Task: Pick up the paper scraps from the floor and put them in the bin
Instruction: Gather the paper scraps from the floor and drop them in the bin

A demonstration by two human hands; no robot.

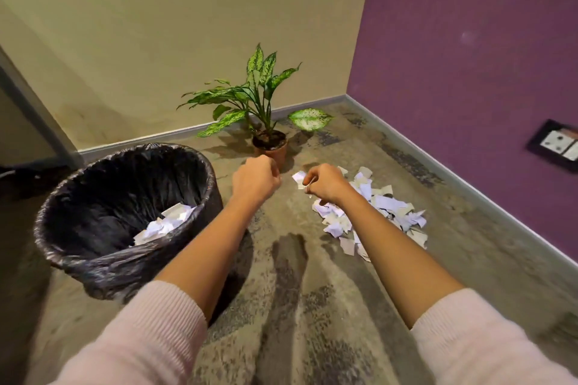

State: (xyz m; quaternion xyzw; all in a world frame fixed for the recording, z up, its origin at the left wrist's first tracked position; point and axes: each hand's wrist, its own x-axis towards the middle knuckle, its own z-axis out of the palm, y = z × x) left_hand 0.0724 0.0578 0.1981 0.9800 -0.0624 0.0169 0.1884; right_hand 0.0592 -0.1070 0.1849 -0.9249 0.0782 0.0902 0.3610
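Observation:
A heap of torn white paper scraps (386, 212) lies on the floor right of centre. My right hand (325, 181) hovers over the heap's near-left edge, its fingers curled and pinching a small scrap (308, 189). One loose scrap (299, 177) lies just left of that hand. My left hand (255, 178) is held out beside it, fingers curled, with nothing visible in it. The bin (56, 225), lined with a black bag, stands at the left. Several scraps (165, 223) lie inside it.
A potted plant in a terracotta pot (271, 147) stands just beyond my hands, near the beige wall. The purple wall runs along the right with a switch plate (556, 144). A dark door frame (34, 122) is at the far left. The floor is mottled grey.

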